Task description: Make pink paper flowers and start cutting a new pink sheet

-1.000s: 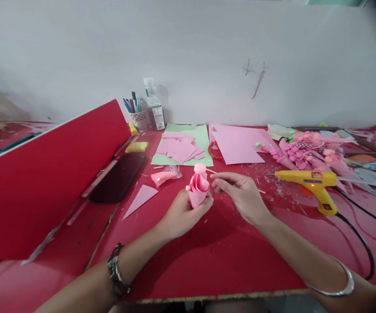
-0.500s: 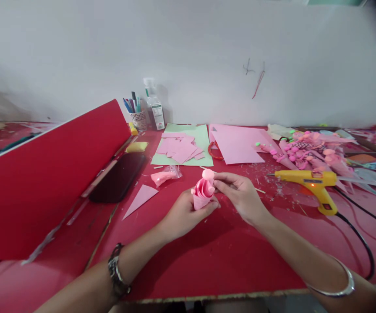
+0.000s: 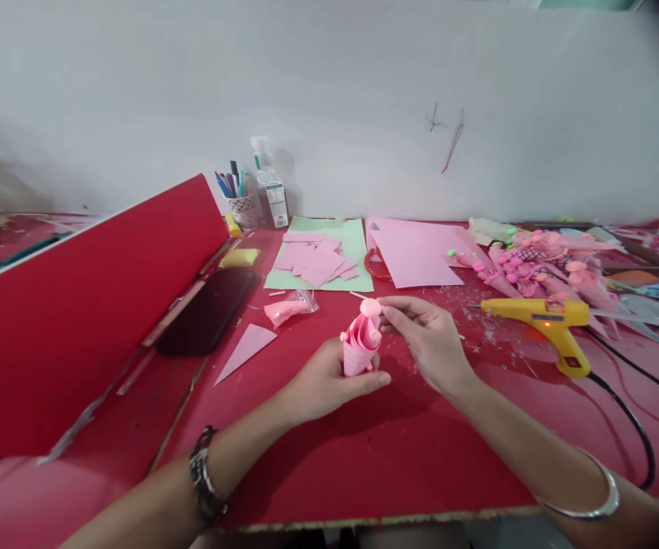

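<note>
My left hand [image 3: 323,385] is wrapped around a rolled pink paper cone [image 3: 359,352], with its thumb stretched across the front. The cone's layered opening faces up and toward me. A smooth peach-coloured ball [image 3: 371,307] sits at its upper rim, and small peach lumps stick out at the sides. The thumb and fingertips of my right hand [image 3: 425,335] are pinched together against the ball's right side. Whatever lies between those fingertips is too small to make out. Left of my hands are a plastic bag of peach clay-like material [image 3: 290,308] and a pink paper triangle [image 3: 246,352].
A yellow hot glue gun [image 3: 541,316] with its light on lies at the right, before a heap of pink cone figures [image 3: 535,263]. Pink paper pieces [image 3: 318,259], pink sheets [image 3: 415,252] and a dark phone [image 3: 207,313] lie around. A red board [image 3: 101,305] stands left.
The cone has shifted slightly to the right and is turned a little in my left hand. My left thumb has extended. The right fingertips have stayed by the ball, moving slightly right.
</note>
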The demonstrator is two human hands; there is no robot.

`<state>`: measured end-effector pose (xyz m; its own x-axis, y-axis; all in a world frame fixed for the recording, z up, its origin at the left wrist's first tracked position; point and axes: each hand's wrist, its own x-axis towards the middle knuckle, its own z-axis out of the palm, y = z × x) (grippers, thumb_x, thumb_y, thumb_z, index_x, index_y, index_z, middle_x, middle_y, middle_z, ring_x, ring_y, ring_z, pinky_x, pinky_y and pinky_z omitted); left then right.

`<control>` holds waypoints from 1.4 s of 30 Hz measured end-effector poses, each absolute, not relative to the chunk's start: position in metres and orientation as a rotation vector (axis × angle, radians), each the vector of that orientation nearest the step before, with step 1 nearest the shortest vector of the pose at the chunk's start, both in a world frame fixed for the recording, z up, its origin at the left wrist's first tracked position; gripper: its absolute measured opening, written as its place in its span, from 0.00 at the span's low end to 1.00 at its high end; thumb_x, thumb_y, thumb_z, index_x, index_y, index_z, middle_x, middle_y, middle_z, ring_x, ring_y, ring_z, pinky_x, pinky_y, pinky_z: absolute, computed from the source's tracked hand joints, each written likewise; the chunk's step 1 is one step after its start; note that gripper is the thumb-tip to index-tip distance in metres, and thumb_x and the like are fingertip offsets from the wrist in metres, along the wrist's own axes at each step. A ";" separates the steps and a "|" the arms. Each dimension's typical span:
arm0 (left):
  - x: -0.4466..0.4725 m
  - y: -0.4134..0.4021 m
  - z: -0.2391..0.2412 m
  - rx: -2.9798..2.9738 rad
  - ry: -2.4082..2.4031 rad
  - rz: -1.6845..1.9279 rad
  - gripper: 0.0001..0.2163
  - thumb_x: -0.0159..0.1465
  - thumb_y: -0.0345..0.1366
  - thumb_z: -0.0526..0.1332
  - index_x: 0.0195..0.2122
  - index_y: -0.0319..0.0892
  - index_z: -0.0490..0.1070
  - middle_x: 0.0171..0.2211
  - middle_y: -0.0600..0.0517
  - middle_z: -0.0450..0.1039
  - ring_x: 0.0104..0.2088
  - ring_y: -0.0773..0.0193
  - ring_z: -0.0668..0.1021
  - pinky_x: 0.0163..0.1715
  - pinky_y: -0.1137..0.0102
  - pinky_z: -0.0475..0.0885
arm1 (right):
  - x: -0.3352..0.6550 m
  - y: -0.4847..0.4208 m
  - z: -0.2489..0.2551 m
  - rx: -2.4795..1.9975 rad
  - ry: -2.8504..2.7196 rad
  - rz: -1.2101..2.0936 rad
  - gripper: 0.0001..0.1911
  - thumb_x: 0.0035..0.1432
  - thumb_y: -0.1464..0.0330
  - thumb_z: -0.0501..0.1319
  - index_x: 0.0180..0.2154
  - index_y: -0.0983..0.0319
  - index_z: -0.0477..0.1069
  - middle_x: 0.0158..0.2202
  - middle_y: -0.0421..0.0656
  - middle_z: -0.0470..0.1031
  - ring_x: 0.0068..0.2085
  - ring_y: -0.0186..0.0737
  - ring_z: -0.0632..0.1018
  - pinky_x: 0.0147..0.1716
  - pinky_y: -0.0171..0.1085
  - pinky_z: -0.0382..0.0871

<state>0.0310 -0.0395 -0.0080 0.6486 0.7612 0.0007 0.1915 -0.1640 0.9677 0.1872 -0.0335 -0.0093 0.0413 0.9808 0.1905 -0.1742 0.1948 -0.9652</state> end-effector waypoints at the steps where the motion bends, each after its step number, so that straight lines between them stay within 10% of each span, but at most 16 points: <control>1: 0.031 -0.040 -0.007 1.693 0.769 0.601 0.11 0.56 0.40 0.57 0.24 0.40 0.58 0.22 0.58 0.54 0.23 0.72 0.59 0.23 0.74 0.56 | 0.187 -0.033 -0.009 -0.943 -1.132 1.123 0.04 0.50 0.69 0.61 0.32 0.60 0.72 0.27 0.38 0.76 0.28 0.29 0.76 0.30 0.30 0.72; 42: 0.032 -0.041 -0.004 1.656 0.711 0.602 0.08 0.56 0.37 0.57 0.26 0.39 0.59 0.23 0.57 0.56 0.24 0.72 0.60 0.24 0.75 0.58 | 0.185 -0.049 0.013 -0.799 -1.418 0.966 0.06 0.48 0.72 0.61 0.30 0.55 0.74 0.29 0.37 0.71 0.32 0.31 0.72 0.30 0.32 0.69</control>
